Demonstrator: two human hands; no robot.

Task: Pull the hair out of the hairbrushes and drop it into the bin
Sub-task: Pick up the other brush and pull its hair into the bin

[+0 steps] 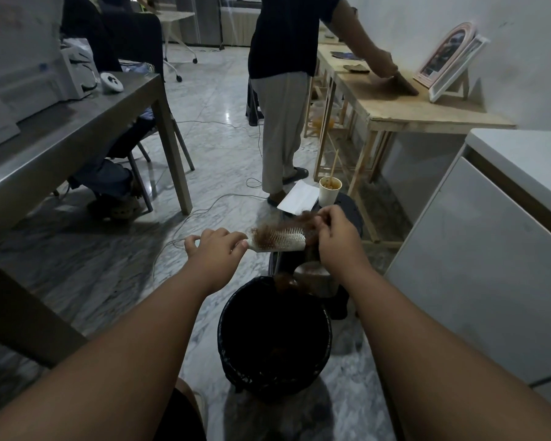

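While left hand grips hairbrush handle, right hand pinches hair clump at brush's 3 o'clock end. Bin sits at 6 o'clock, just below. Hair looks light, soft, tangly, probably snags on bristles; best grab low near bristle base, tbh.

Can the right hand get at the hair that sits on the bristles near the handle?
Probably yes. The left hand grips only the handle of the hairbrush, so the brown hair beside it lies uncovered. The right hand pinches a hair clump at the brush's other end, with nothing between.
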